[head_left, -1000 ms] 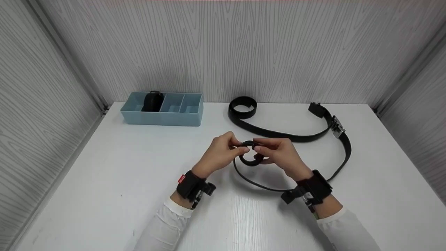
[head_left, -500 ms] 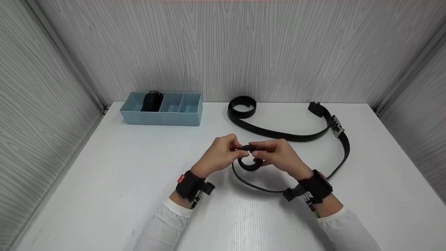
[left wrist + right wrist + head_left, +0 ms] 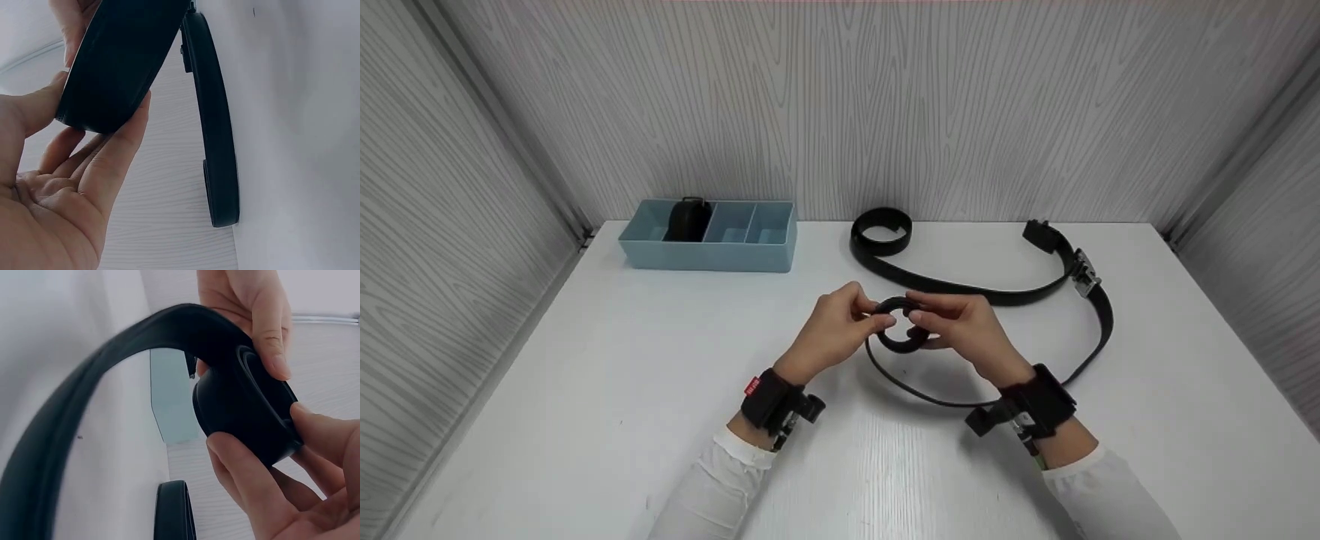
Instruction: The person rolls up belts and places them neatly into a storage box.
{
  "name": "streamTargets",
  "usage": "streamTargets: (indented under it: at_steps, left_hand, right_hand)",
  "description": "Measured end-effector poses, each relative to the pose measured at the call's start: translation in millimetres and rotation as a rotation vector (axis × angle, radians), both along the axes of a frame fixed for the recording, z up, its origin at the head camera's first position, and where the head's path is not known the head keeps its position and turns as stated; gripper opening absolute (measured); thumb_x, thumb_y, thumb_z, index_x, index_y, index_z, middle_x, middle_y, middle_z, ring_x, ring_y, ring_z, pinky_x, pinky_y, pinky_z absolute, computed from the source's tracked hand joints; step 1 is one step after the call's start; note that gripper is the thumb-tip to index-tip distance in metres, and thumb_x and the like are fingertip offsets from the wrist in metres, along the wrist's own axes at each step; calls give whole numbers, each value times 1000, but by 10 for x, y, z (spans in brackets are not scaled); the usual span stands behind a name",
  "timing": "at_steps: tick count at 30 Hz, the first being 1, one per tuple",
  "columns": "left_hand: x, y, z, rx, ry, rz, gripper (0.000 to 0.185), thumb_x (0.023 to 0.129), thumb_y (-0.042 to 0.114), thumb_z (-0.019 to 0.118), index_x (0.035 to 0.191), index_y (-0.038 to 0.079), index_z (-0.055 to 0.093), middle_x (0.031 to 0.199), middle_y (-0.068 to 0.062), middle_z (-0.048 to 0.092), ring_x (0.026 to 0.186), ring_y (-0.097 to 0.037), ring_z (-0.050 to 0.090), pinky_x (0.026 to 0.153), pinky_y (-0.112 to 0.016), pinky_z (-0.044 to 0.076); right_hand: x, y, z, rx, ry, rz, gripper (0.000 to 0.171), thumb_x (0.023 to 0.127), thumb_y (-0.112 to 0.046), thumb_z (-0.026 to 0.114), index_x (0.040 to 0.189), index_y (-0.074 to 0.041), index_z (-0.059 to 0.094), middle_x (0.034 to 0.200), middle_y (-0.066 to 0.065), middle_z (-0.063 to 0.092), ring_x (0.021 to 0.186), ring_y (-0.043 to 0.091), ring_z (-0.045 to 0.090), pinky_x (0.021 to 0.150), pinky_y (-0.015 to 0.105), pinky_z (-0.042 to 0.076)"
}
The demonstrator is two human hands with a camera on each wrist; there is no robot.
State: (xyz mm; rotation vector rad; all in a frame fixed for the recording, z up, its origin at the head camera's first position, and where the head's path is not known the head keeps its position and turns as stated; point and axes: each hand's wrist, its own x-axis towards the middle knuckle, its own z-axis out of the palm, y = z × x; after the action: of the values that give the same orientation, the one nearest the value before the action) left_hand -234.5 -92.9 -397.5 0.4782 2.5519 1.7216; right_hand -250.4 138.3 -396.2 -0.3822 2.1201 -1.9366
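Note:
At the middle of the white table (image 3: 585,390) both hands hold a small roll of black belt (image 3: 900,334) just above the surface. My left hand (image 3: 840,326) pinches the coil (image 3: 121,62) from the left with thumb and fingers. My right hand (image 3: 956,326) pinches the coil (image 3: 247,413) from the right. The unrolled strap (image 3: 960,401) loops back along the table to a metal buckle (image 3: 1086,274) at the far right.
A second black belt (image 3: 881,232) lies partly coiled at the back centre. At the back left stands a light blue divided tray (image 3: 712,251) with a rolled black belt (image 3: 688,217) in its left compartment. Grey panel walls enclose the table on three sides.
The coil has been turned a little between the fingers, dipping and coming back up. The loose strap loop on the table has drawn slightly closer to the hands.

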Motion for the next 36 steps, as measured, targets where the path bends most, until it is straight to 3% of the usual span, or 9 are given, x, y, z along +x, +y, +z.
streamTargets:
  at_steps: [5,13,23,27,36]
  left_hand:
    - [9,-19,21,-24,12,-13,22,96,20,78,93,7,61,93,-2,77,72,-10,59,64,-27,43]
    - [10,-33,24,-99,-1,-109,22,96,18,78,91,7,59,92,-3,75,71,-9,57,64,-27,42]
    - [-3,-3,10,-18,-15,-40,24,97,23,77,100,6,60,105,-6,77,91,-12,73,72,-27,49]
    - [-6,7,5,-9,-5,-10,22,97,21,77,100,6,61,101,-6,77,85,-11,71,69,-27,46]
    - [11,-26,42,-59,13,-46,19,96,18,77,94,6,62,88,-2,74,69,-9,55,62,-26,40]
  right_hand:
    - [-1,16,28,40,3,44,40,96,-12,77,135,-5,69,127,14,72,100,25,74,81,38,61]
    - [-12,59,20,117,20,165,40,97,-14,76,134,-2,69,128,16,71,98,25,74,77,41,62]
    - [-6,4,-13,28,5,28,39,97,-10,76,134,0,69,121,15,74,95,19,73,75,39,62]
    - [-17,6,-19,-16,-3,-11,38,98,-9,74,135,-1,68,121,16,73,93,19,72,77,42,62]
    - [-24,50,25,61,-2,81,42,96,-13,77,135,-2,68,126,16,72,99,22,73,79,40,62]
